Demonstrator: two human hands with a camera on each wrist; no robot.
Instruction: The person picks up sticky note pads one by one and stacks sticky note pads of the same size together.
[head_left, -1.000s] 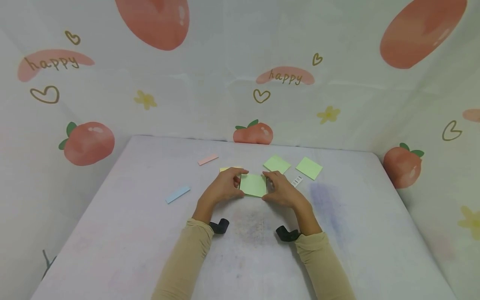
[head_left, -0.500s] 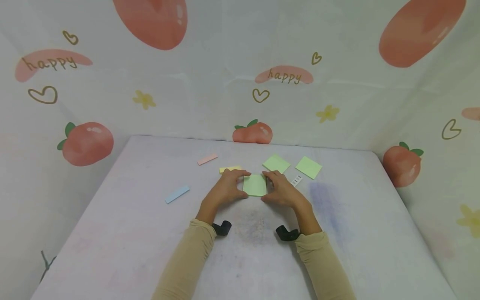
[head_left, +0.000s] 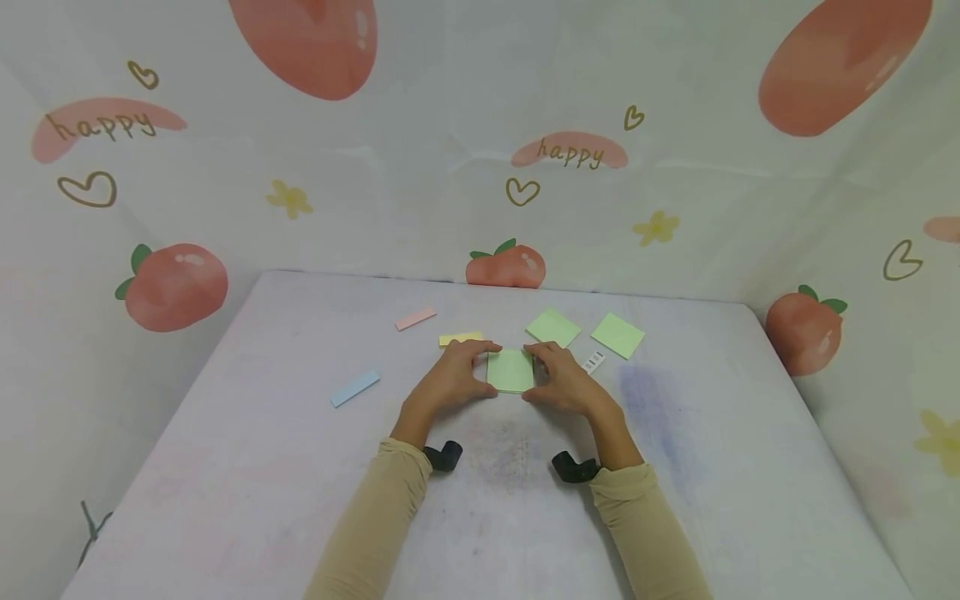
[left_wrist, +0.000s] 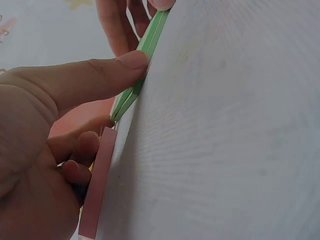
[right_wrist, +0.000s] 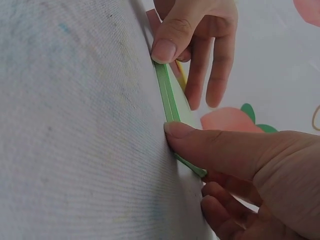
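A stack of square green sticky note pads lies on the table between my hands, with a seam along its edge in the right wrist view. My left hand holds its left side, thumb at the near corner and index finger at the far one. My right hand holds the right side in the same way. In the left wrist view the left thumb presses the green edge, and a pink strip-shaped pad shows past the curled fingers.
Beyond the hands lie two more green sticky note pads and a small white label with dark marks. A yellow strip pad, a pink strip pad and a blue strip pad lie to the left.
The left hand and the green stack have shifted slightly right, and the stack sits straighter. More of the yellow strip pad shows. My right hand has hardly moved.
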